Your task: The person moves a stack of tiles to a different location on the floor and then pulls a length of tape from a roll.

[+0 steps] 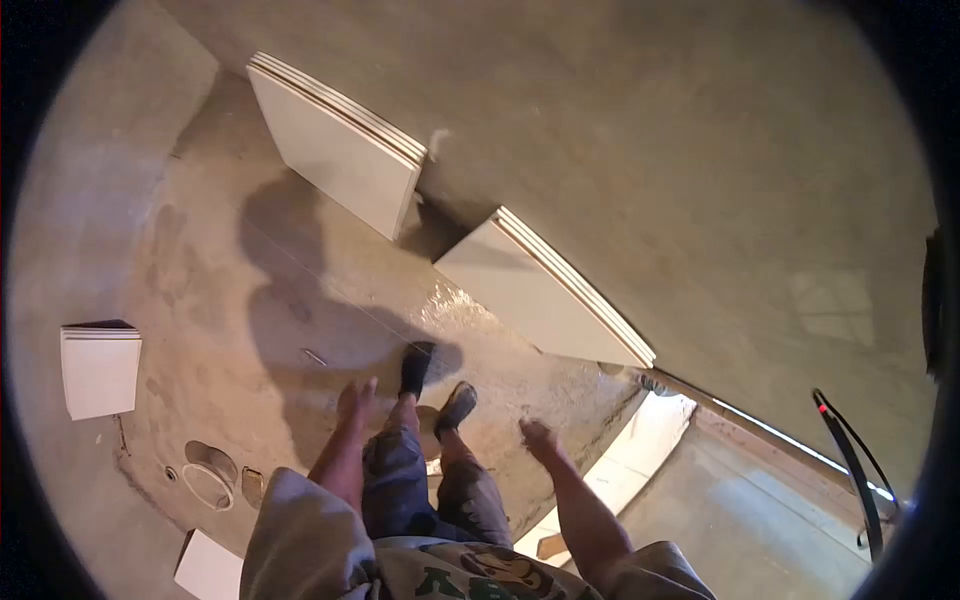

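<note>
My left hand (356,402) hangs over the bare concrete floor (210,300), fingers stretched out and holding nothing. On the other side of my legs, my right hand (540,437) is held out low, slightly blurred, its fingers loosely apart with nothing visible in them. Neither hand touches anything. Ahead, a stack of large white tiles (340,150) leans against the wall. A second tile stack (540,285) leans on the same wall, closer to my right hand. A small thin pen-like object (315,357) lies on the floor left of my feet.
Smaller white panels (102,370) stand against the left wall, and another white piece (208,567) is at bottom left. A round pipe opening (208,487) is set in the floor. A pale doorway sill (625,455) and a black cable (855,470) are on the right.
</note>
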